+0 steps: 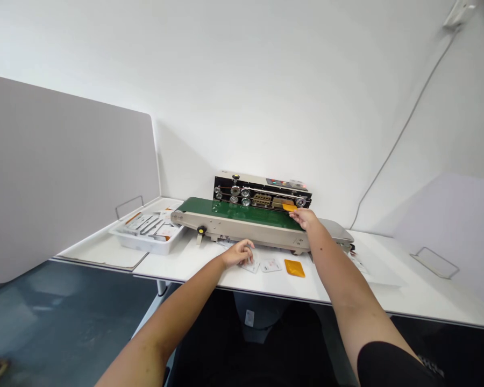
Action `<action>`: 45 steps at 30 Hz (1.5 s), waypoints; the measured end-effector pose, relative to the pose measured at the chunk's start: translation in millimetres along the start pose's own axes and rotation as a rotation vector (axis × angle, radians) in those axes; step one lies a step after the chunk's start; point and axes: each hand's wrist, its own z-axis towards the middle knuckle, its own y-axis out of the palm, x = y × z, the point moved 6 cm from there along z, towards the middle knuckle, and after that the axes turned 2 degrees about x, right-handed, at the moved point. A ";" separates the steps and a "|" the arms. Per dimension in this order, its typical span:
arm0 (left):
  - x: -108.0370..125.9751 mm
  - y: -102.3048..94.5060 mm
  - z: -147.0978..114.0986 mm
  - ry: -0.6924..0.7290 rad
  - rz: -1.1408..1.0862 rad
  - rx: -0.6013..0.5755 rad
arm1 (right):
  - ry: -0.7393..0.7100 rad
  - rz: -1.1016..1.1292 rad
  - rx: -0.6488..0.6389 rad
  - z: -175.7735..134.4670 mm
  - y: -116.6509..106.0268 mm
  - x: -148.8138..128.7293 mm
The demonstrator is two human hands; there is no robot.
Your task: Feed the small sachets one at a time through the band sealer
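My right hand [304, 217] pinches a small orange packet [289, 207] by its near edge. The packet's far edge is at the roller side of a band sealer [262, 188], above the green conveyor belt [226, 210]. My left hand [239, 255] hovers low over the table in front of the sealer, fingers loosely bent and apart. Under its fingertips lies a white packet [251, 266], partly covered; whether they touch I cannot tell. A second white printed packet [271, 265] and another orange packet [294, 268] lie flat to its right.
A white plastic tray [143, 243] with several packets stands left of the conveyor. Grey-white panels [72, 177] flank the white table [318, 287]. A cable [403, 131] runs down the wall at right. Papers or packets [358, 262] lie by the sealer's right end.
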 end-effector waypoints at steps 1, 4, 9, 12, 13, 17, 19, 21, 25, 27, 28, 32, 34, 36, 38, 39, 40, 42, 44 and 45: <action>-0.6 -0.2 0.2 0.000 -0.003 -0.001 | 0.011 -0.041 0.007 -3.5 0.8 -0.5; -2.9 -1.0 0.9 0.004 -0.016 -0.005 | -0.056 -0.175 0.077 -23.0 -7.5 -8.3; -5.5 -0.9 1.2 0.003 0.002 -0.013 | -0.692 -0.606 0.204 -108.6 -42.1 -13.4; -3.5 -0.1 0.8 0.004 0.030 -0.020 | -0.751 -0.758 0.080 -158.9 -63.9 34.0; -2.7 0.1 0.7 0.000 0.037 -0.024 | -0.720 -0.824 0.013 -170.8 -69.2 53.2; -1.3 -0.4 0.7 -0.021 0.058 -0.023 | -0.481 -1.136 -0.348 -200.4 -76.6 115.1; -1.2 -1.0 0.9 -0.021 0.056 -0.018 | -0.417 -1.196 -0.521 -213.0 -73.8 124.3; -1.1 -0.8 1.1 -0.013 0.051 -0.021 | -0.450 -1.142 -0.686 -228.9 -66.3 120.9; 0.2 -0.2 1.7 -0.002 0.053 -0.015 | -0.552 -0.780 -0.864 -255.9 -50.3 107.9; 0.5 -0.3 2.0 -0.013 0.053 -0.007 | -0.465 -0.573 -0.731 -248.8 -45.8 106.8; 0.6 -0.5 2.1 -0.019 0.050 -0.005 | -0.390 -0.481 -0.616 -240.1 -43.8 108.3; -0.2 -2.1 2.3 -0.016 0.036 -0.016 | -0.056 -0.266 -0.435 -209.3 -9.3 124.6; -1.9 -2.4 2.5 -0.002 0.050 -0.036 | 0.057 -0.266 -0.588 -206.0 22.9 132.8; -4.9 -2.6 3.1 0.011 0.072 -0.051 | 0.107 -0.245 -0.681 -206.5 46.4 137.7; -8.7 -3.0 4.3 0.010 0.078 -0.051 | 0.131 -0.145 -0.640 -205.1 55.4 140.8; -10.6 -3.4 5.1 0.002 0.077 -0.043 | 0.144 -0.090 -0.596 -204.0 55.3 142.8; -12.2 -4.2 5.9 -0.010 0.078 -0.030 | 0.154 -0.045 -0.552 -203.0 53.3 145.0; -14.3 -6.1 7.7 -0.035 0.095 0.005 | 0.148 -0.003 -0.492 -201.5 46.9 148.3; -13.9 -7.6 9.3 -0.046 0.110 0.037 | 0.097 -0.027 -0.475 -200.8 41.1 148.1; -13.0 -8.0 9.9 -0.043 0.109 0.049 | 0.067 -0.047 -0.471 -200.6 39.0 147.1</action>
